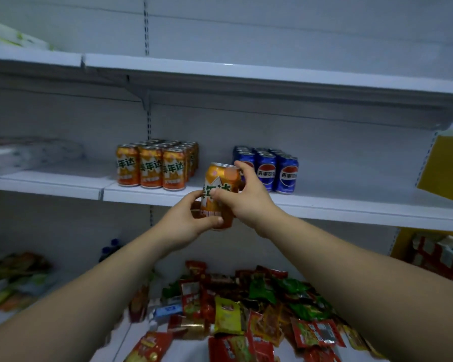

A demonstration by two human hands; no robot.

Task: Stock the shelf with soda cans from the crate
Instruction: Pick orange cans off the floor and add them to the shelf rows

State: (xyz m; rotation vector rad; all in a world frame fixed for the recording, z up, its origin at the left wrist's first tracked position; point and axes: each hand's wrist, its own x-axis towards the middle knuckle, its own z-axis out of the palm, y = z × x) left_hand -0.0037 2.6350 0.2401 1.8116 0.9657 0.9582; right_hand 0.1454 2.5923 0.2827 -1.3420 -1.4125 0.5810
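An orange soda can [219,182] is held upright in front of the middle shelf [324,205]. My left hand [187,223] grips its lower part from the left. My right hand [242,197] wraps its right side, fingers over the rim. On the shelf behind stand a block of orange cans [152,167] to the left and a block of blue cola cans [270,168] to the right. A bare gap of shelf lies between the two blocks, right behind the held can. No crate is in view.
A higher shelf [246,74] overhangs the cans. Loose snack packets [246,309] fill the lowest shelf under my arms. Wrapped paper packs [24,155] lie at the left of the middle shelf. Yellow panel and red packs [434,252] at right.
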